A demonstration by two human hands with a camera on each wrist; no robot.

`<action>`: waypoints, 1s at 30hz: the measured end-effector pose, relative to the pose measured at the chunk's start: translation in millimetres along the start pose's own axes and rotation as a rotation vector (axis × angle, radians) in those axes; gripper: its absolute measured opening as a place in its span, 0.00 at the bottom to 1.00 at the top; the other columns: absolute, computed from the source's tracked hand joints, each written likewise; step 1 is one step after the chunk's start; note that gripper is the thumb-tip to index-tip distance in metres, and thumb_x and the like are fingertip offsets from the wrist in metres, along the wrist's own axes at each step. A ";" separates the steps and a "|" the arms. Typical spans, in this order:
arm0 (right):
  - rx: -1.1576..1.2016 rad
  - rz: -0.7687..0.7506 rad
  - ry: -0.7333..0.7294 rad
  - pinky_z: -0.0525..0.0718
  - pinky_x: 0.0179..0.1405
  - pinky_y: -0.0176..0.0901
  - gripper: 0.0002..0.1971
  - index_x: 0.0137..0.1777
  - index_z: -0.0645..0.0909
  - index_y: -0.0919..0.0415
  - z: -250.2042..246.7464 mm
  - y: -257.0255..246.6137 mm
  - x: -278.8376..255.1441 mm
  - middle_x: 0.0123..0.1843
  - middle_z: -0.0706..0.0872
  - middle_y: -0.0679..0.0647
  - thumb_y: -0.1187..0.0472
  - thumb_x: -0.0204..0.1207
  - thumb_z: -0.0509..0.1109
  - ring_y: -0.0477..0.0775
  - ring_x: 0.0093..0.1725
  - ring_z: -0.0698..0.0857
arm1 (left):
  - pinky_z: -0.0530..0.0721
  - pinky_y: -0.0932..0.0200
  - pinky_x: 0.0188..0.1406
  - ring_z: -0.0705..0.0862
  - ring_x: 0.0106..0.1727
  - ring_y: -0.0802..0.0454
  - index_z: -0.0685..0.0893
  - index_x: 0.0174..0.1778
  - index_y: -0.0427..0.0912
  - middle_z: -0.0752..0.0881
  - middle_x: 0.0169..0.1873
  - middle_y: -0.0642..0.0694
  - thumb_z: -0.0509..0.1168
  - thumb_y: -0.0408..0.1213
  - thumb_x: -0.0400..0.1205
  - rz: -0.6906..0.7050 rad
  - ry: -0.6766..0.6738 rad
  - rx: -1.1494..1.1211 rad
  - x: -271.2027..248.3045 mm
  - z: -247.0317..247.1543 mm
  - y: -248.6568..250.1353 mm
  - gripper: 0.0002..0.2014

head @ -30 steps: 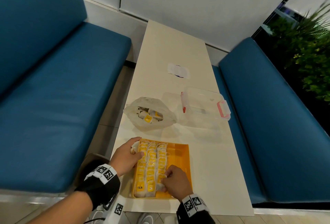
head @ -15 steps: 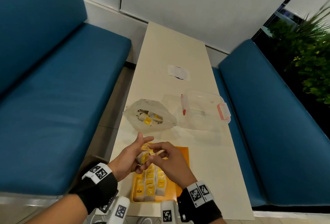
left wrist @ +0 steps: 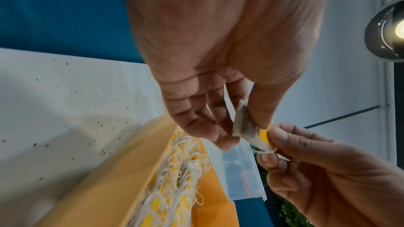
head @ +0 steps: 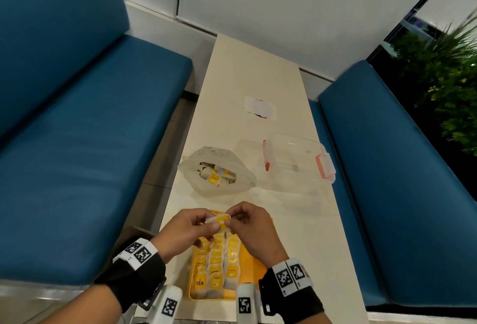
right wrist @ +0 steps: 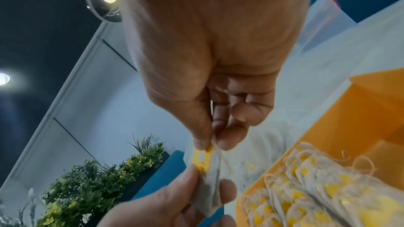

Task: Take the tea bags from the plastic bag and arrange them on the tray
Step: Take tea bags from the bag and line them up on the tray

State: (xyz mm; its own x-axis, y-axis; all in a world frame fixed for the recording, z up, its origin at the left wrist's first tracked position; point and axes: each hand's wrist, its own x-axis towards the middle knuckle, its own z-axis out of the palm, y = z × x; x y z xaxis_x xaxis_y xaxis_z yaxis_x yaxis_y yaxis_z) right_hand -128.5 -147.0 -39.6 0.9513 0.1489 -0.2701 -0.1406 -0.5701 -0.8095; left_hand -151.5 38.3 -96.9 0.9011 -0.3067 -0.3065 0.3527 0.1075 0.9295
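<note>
The head view looks steeply down along the worktop (head: 258,70) from above. Both wrist views sit close under the hands, tilted upward, sharing the tea bag (left wrist: 244,129) and tray (right wrist: 349,127).

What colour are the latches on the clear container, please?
The latches are red-pink, clearest in the head view.

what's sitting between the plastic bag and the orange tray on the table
Only bare table between plastic bag and tray, in the head view.

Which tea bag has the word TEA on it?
The tea bag at the near end of the leftmost row in the orange tray. Its yellow tag reads TEA; the tags beside it show no such word.
</note>
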 end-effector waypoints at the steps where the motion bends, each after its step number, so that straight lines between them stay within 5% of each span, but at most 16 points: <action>1: -0.004 -0.006 0.015 0.90 0.46 0.51 0.08 0.43 0.87 0.50 -1.5 0.8 0.9 0.39 0.90 0.55 0.66 0.73 0.77 0.51 0.39 0.88 | 0.81 0.56 0.35 0.86 0.40 0.50 0.92 0.43 0.46 0.90 0.39 0.43 0.73 0.35 0.83 0.008 0.010 0.026 1.5 0.2 -1.5 0.04; 4: 0.036 -0.011 0.060 0.90 0.46 0.49 0.09 0.44 0.87 0.48 -2.6 1.1 1.6 0.41 0.90 0.55 0.64 0.72 0.78 0.55 0.42 0.89 | 0.81 0.58 0.35 0.85 0.39 0.53 0.93 0.44 0.45 0.91 0.40 0.39 0.73 0.36 0.82 0.036 0.044 0.055 5.3 2.8 -2.5 0.03; 9: 0.144 0.026 0.087 0.81 0.32 0.36 0.04 0.45 0.87 0.63 -3.7 2.2 -0.6 0.38 0.90 0.59 0.65 0.73 0.79 0.48 0.32 0.88 | 0.81 0.57 0.34 0.85 0.37 0.53 0.92 0.45 0.43 0.89 0.36 0.43 0.72 0.36 0.84 0.092 0.096 0.096 11.6 10.0 -1.1 0.04; 17: 0.196 -0.036 0.123 0.83 0.35 0.35 0.01 0.43 0.90 0.63 -14.0 -0.1 -2.1 0.34 0.91 0.52 0.67 0.73 0.78 0.45 0.33 0.87 | 0.86 0.55 0.39 0.91 0.43 0.47 0.91 0.54 0.44 0.93 0.46 0.42 0.77 0.35 0.79 0.083 0.042 0.110 13.2 13.9 1.6 0.08; 20: 0.227 -0.055 0.189 0.82 0.33 0.34 0.01 0.44 0.90 0.64 -23.1 -2.7 -2.2 0.32 0.90 0.52 0.67 0.74 0.78 0.46 0.30 0.85 | 0.87 0.53 0.37 0.92 0.42 0.45 0.90 0.56 0.47 0.92 0.44 0.43 0.78 0.33 0.78 0.063 0.116 0.100 15.6 8.1 -1.1 0.12; 23: 0.040 -0.038 0.093 0.87 0.39 0.42 0.02 0.40 0.89 0.58 -22.0 7.0 -4.2 0.34 0.90 0.53 0.63 0.74 0.79 0.46 0.33 0.86 | 0.87 0.52 0.35 0.90 0.38 0.47 0.90 0.54 0.48 0.91 0.39 0.43 0.76 0.33 0.79 0.063 0.201 0.130 15.9 -2.0 -5.6 0.09; 26: -0.241 0.017 0.009 0.85 0.41 0.38 0.08 0.36 0.85 0.49 -20.7 22.7 -10.0 0.36 0.89 0.48 0.60 0.74 0.77 0.42 0.36 0.86 | 0.86 0.55 0.33 0.89 0.35 0.50 0.90 0.52 0.50 0.90 0.36 0.43 0.76 0.34 0.80 0.061 0.259 0.191 14.8 -10.4 -9.9 0.08; 30: -0.160 0.060 0.026 0.81 0.33 0.32 0.04 0.42 0.83 0.58 -31.0 33.0 -15.5 0.32 0.87 0.51 0.63 0.78 0.73 0.45 0.29 0.87 | 0.82 0.63 0.40 0.85 0.35 0.56 0.89 0.53 0.56 0.87 0.34 0.45 0.78 0.37 0.78 0.066 0.340 0.341 12.0 -15.8 -16.6 0.12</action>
State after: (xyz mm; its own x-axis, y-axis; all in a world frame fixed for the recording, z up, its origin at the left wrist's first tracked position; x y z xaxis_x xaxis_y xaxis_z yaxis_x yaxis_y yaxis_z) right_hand -139.4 -193.1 -45.9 0.9497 0.0910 -0.2996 -0.1534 -0.6991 -0.6984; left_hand -142.5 47.8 -119.2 0.9702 0.0231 -0.2411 0.2403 -0.2174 0.9460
